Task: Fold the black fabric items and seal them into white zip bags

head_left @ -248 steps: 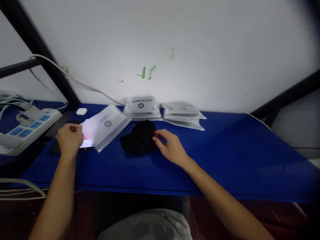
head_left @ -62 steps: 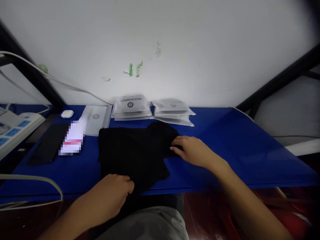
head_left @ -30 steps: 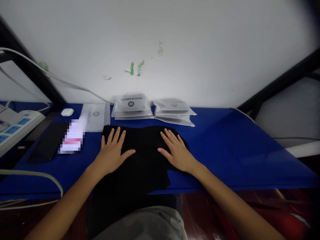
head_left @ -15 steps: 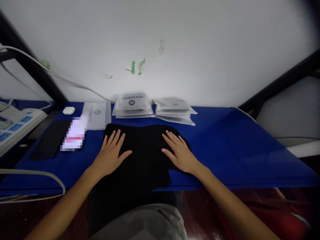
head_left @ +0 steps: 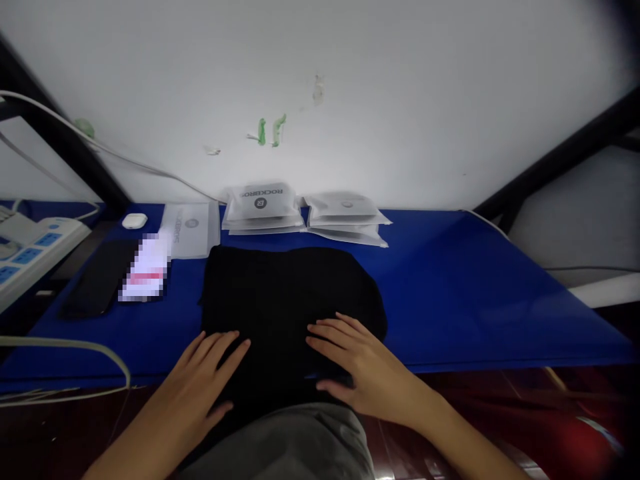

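Note:
A black cloth [head_left: 285, 293] lies spread flat on the blue table [head_left: 470, 293], its near edge hanging over the front towards my lap. My left hand [head_left: 200, 380] rests open on the cloth's near left part, fingers stretched out. On the near right part lies my right hand [head_left: 360, 367], also flat with fingers spread. Neither hand holds anything.
Frosted plastic pouches sit against the white wall: a stack [head_left: 263, 207], another stack [head_left: 345, 217] and a single one [head_left: 190, 230]. A lit phone [head_left: 145, 275], a black flat object [head_left: 97, 277], a small white case [head_left: 135, 221] and a power strip [head_left: 27, 253] are at left.
Both hands have slid back over the cloth from its far part to its near edge, staying flat. The cloth looks smoother and wider than before.

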Motion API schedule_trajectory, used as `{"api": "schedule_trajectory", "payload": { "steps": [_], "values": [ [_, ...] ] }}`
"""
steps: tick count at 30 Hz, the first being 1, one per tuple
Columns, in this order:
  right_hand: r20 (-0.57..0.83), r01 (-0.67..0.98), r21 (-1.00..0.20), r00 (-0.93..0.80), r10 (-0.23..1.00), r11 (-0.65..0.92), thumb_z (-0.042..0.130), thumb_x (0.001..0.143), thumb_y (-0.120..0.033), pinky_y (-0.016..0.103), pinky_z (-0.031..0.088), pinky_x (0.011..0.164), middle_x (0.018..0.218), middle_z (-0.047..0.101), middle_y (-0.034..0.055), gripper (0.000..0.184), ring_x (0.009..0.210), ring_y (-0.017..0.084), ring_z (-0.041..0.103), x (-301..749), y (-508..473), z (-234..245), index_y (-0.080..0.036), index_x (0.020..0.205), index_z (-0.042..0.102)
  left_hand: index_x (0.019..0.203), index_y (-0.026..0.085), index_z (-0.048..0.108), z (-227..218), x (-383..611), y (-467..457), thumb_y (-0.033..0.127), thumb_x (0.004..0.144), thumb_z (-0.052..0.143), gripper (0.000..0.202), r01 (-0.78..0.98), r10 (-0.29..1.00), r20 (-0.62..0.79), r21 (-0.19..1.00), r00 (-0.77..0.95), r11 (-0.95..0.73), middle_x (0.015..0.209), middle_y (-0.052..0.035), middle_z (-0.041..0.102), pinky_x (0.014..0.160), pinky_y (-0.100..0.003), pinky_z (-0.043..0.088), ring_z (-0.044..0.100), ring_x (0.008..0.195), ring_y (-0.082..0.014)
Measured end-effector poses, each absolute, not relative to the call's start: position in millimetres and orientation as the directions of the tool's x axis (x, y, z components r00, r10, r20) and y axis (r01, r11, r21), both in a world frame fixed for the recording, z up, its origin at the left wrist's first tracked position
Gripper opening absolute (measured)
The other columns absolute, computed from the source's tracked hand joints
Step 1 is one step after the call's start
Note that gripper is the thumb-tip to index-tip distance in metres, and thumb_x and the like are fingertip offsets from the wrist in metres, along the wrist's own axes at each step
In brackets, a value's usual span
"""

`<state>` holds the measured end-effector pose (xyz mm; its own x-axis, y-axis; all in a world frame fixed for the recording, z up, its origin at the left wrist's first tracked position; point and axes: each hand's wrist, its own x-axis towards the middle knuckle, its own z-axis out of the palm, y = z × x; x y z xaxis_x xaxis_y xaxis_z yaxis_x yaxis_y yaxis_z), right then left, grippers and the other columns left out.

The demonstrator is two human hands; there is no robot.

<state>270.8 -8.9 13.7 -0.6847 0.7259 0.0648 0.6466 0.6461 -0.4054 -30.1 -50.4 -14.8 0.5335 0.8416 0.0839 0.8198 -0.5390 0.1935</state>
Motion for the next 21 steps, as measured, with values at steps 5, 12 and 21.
{"api": "schedule_trajectory", "payload": {
  "steps": [5,12,21],
  "values": [
    [0.059,0.634,-0.420,-0.695,0.717,0.649,0.059,0.084,-0.022,0.045,0.039,0.106,0.118,0.067,0.0038,0.033,0.113,0.020,0.058,273.1,-9.8,15.6,-0.024,0.116,0.063,0.128,0.027,0.054,-0.4,-37.7,-50.5,0.023,0.088,0.050,0.041,0.804,0.831,0.035,0.236,0.555,-0.546,0.124,-0.0044,0.064,0.095,-0.040,0.051,0.063,0.109,-0.0226],
    [0.144,0.628,-0.380,-0.685,0.714,0.680,0.051,0.082,-0.011,0.046,0.044,0.101,0.112,0.069,0.0049,0.036,0.106,0.020,0.062,273.2,-9.2,12.9,-0.024,0.113,0.064,0.115,0.030,0.063,6.2,-40.8,-46.0,0.014,0.081,0.047,0.041,0.837,0.874,-0.012,0.292,0.487,-0.462,0.116,-0.0024,0.068,0.096,-0.042,0.050,0.063,0.108,-0.0227],
    [0.163,0.647,-0.362,-0.665,0.729,0.671,0.050,0.085,-0.013,0.050,0.045,0.100,0.114,0.068,0.0067,0.032,0.109,0.022,0.061,273.6,-0.6,4.2,-0.022,0.112,0.064,0.112,0.023,0.065,4.0,-39.9,-32.5,0.016,0.087,0.041,0.036,0.846,0.885,0.052,0.274,0.462,-0.458,0.117,-0.0041,0.068,0.097,-0.042,0.049,0.064,0.107,-0.0218]
  ]
}}
